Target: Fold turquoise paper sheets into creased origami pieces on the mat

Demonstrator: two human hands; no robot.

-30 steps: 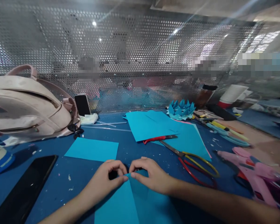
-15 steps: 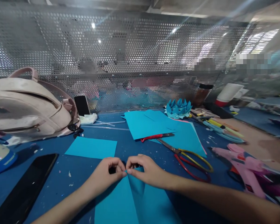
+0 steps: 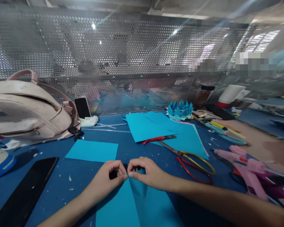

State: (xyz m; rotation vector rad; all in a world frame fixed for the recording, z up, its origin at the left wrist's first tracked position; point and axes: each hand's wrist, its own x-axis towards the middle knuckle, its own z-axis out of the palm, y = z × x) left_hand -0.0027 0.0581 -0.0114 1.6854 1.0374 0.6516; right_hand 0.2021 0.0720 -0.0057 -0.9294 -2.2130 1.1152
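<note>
Two hands were in shot, both working one sheet of blue paper point(image 3: 123, 205) that lay on the blue tabletop point(image 3: 61, 176) right in front of the person. The left hand point(image 3: 109, 178) and right hand point(image 3: 146, 173) met at the sheet's far tip, fingertips nearly touching, each grip pinched shut on that point where the two folded edges came together. The rest of the sheet spread back toward the camera between the forearms.

Counting the other stuff: one loose blue rectangle point(image 3: 92, 150) just beyond the left hand, a stack of blue sheets point(image 3: 156, 126) further back, one folded blue paper flower point(image 3: 180, 110), one pair of scissors point(image 3: 191, 160) with red and yellow handles to the right of the right hand, one red-handled cutter point(image 3: 156, 138), two phones (one flat point(image 3: 26, 189), one propped upright point(image 3: 82, 107)), one pink backpack point(image 3: 28, 110), and a pink glue gun point(image 3: 243, 167) off right.
</note>
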